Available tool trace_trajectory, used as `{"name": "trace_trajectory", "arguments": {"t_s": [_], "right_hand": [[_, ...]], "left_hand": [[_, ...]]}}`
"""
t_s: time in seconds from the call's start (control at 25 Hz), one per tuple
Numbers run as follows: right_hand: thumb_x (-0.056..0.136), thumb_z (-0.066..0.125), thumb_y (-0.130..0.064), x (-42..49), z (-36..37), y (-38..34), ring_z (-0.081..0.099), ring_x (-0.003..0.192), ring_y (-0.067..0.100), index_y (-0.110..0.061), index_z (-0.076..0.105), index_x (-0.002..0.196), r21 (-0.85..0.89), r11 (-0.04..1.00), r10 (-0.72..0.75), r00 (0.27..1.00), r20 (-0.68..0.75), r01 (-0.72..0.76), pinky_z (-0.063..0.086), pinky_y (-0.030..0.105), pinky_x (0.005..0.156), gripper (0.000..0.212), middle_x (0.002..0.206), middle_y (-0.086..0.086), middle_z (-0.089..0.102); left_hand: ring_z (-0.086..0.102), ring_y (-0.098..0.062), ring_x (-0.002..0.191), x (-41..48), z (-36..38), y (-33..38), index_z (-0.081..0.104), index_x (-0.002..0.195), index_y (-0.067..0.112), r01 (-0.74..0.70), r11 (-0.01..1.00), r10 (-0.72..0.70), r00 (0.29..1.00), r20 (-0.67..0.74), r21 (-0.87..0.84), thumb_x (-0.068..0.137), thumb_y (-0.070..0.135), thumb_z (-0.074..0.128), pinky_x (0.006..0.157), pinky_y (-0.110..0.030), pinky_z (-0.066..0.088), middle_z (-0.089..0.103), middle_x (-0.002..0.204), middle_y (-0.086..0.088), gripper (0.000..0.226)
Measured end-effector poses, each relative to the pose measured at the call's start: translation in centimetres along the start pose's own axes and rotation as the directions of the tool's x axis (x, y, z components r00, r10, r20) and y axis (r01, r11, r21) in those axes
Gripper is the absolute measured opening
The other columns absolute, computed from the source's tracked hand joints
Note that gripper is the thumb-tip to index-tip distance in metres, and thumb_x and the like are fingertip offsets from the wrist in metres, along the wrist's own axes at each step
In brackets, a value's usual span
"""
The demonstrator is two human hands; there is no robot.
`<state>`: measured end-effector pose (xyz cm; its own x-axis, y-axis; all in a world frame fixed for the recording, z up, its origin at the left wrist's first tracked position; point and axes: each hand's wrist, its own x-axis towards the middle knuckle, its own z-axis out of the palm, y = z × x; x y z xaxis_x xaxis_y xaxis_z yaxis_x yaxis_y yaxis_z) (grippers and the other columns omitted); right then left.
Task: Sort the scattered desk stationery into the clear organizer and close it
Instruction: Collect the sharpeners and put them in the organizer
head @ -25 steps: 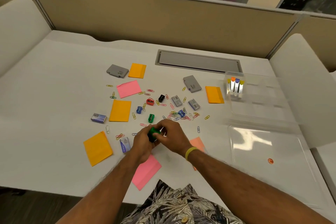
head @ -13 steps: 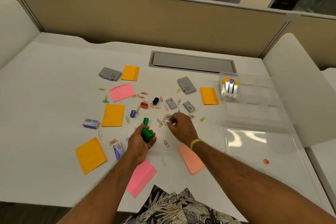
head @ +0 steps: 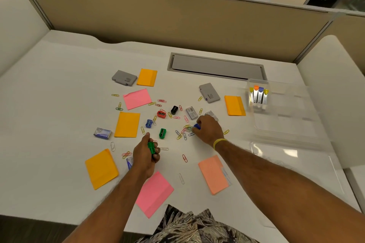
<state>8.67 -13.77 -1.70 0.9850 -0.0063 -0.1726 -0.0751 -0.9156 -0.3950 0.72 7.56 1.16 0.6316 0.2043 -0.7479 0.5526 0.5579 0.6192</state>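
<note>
My left hand [head: 146,154] grips a green sharpener [head: 151,147] just above the desk. My right hand [head: 208,129] pinches a blue sharpener [head: 197,126] in a heap of coloured paper clips [head: 184,131]. Loose sharpeners lie nearby: green [head: 162,133], blue [head: 148,123], red [head: 161,114], black [head: 174,109]. The clear organizer [head: 284,122] stands open at the right with lead tubes [head: 258,95] upright in a back compartment. Its lid [head: 296,165] lies flat in front of it.
Orange and pink sticky pads [head: 127,124] are spread over the white desk [head: 59,104], with grey boxes [head: 124,78], small staple boxes [head: 102,133] and stray clips. A grey cable hatch [head: 216,66] sits at the back. Partition walls close off the back and both sides.
My hands have parted. The right one moved away to the right into the clip heap and took hold of a blue sharpener. The left one kept the green sharpener.
</note>
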Motion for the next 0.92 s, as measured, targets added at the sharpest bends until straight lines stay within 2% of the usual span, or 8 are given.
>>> {"name": "trace_trajectory", "arguments": {"t_s": [0.12,0.2,0.28,0.36,0.44,0.56,0.68,0.92], "right_hand": [[0.086,0.067,-0.026,0.0,0.0,-0.2,0.057,0.089,0.019,-0.011,0.062,0.106,0.112,0.994,0.017,0.999,-0.04,-0.012,0.047,0.028,0.078,0.026,0.097,0.004,0.06],[0.087,0.064,-0.02,-0.1,-0.2,-0.7,0.06,0.078,0.019,-0.01,0.065,0.104,0.454,0.886,0.131,0.989,-0.061,-0.09,0.052,0.029,0.074,0.02,0.086,0.005,0.062],[0.091,0.055,-0.015,-0.5,-0.7,-1.8,0.06,0.065,0.021,-0.008,0.064,0.096,0.818,0.518,0.296,0.95,0.102,-0.249,0.054,0.031,0.062,0.012,0.081,0.012,0.062],[0.091,0.048,-0.012,-1.2,-1.1,-3.3,0.056,0.057,0.02,-0.007,0.06,0.083,0.911,0.123,0.3,0.89,0.343,-0.393,0.047,0.029,0.051,0.015,0.076,0.011,0.057],[0.088,0.048,-0.012,-1.5,-1.0,-4.7,0.049,0.053,0.018,-0.008,0.054,0.074,0.878,0.032,0.216,0.861,0.461,-0.478,0.036,0.024,0.045,0.016,0.071,0.009,0.053],[0.09,0.06,-0.023,-1.2,0.4,-6.9,0.042,0.052,0.014,-0.013,0.052,0.073,0.786,0.448,0.126,0.9,0.416,-0.426,0.031,0.022,0.045,0.021,0.07,0.005,0.052],[0.082,0.071,-0.042,-0.7,2.2,-8.7,0.051,0.074,0.015,-0.017,0.059,0.095,0.376,0.926,-0.07,0.962,0.265,-0.037,0.04,0.027,0.063,0.03,0.086,0.0,0.056],[0.081,0.071,-0.043,-0.2,3.1,-10.4,0.058,0.099,0.025,-0.015,0.051,0.118,0.056,0.986,-0.167,0.935,0.314,0.157,0.049,0.035,0.082,0.05,0.113,0.01,0.062]], "left_hand": [[0.042,-0.013,0.054,0.4,-0.4,0.3,0.049,0.076,0.015,-0.007,1.0,0.006,1.0,-0.01,-0.025,0.096,0.037,0.051,0.035,-0.016,0.029,0.047,0.065,-0.004,0.029],[0.041,-0.012,0.054,0.5,-0.7,0.5,0.048,0.076,0.016,-0.014,0.999,0.013,1.0,-0.015,-0.04,0.097,0.037,0.051,0.036,-0.016,0.029,0.046,0.065,-0.004,0.03],[0.042,-0.013,0.054,0.6,-1.0,0.7,0.048,0.076,0.016,-0.022,0.999,0.021,1.0,-0.022,-0.048,0.097,0.037,0.051,0.036,-0.016,0.029,0.046,0.066,-0.003,0.029],[0.042,-0.013,0.054,0.8,-1.2,0.9,0.048,0.077,0.017,-0.027,0.998,0.025,0.999,-0.03,-0.053,0.097,0.037,0.051,0.037,-0.017,0.03,0.046,0.067,-0.003,0.029],[0.042,-0.013,0.054,0.8,-1.3,1.0,0.048,0.077,0.016,-0.028,0.998,0.026,0.999,-0.035,-0.056,0.097,0.036,0.051,0.037,-0.017,0.03,0.047,0.067,-0.003,0.028],[0.042,-0.013,0.054,0.7,-1.4,1.2,0.048,0.077,0.016,-0.034,0.997,0.032,0.999,-0.038,-0.064,0.097,0.036,0.051,0.038,-0.017,0.03,0.047,0.067,-0.003,0.028],[0.042,-0.012,0.053,0.8,-1.8,1.3,0.047,0.078,0.016,-0.039,0.997,0.036,0.998,-0.044,-0.069,0.097,0.036,0.05,0.038,-0.016,0.03,0.047,0.067,-0.004,0.029],[0.044,-0.013,0.054,1.4,-2.2,1.5,0.048,0.079,0.014,-0.042,0.997,0.038,0.998,-0.057,-0.066,0.097,0.037,0.051,0.036,-0.017,0.032,0.049,0.068,-0.005,0.029]]}}
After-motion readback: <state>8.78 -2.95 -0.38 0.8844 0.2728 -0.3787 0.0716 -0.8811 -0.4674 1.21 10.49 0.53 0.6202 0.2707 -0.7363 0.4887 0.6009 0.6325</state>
